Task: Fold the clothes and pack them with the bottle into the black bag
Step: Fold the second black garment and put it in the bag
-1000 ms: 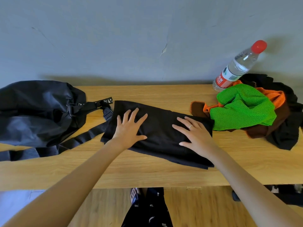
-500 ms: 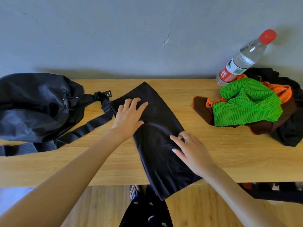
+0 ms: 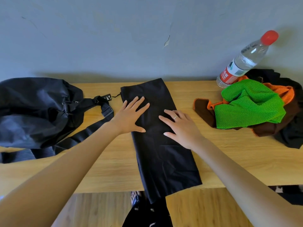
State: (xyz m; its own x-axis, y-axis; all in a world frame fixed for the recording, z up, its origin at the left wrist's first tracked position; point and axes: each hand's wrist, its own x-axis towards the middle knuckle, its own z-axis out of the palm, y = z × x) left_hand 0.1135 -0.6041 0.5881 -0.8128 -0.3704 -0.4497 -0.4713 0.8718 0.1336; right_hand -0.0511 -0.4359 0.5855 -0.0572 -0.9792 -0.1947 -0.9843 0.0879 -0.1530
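A folded black garment (image 3: 161, 149) lies lengthwise across the wooden table (image 3: 105, 167), its near end hanging over the front edge. My left hand (image 3: 131, 116) presses flat on its upper left part with fingers spread. My right hand (image 3: 180, 126), wearing a ring, lies flat on its middle right. The black bag (image 3: 34, 110) sits at the table's left, straps trailing toward the garment. A clear water bottle (image 3: 242, 61) with a red cap leans against the wall at the back right.
A pile of clothes sits at the right: a green mesh piece (image 3: 250, 104) on top, orange (image 3: 283, 92), brown (image 3: 203, 110) and black (image 3: 293, 133) ones under it. The grey wall (image 3: 114, 38) runs behind the table. My feet show below the front edge.
The black garment has been turned from lying sideways to lying lengthwise, away from me. Both hands moved with it and now press flat on its far half.
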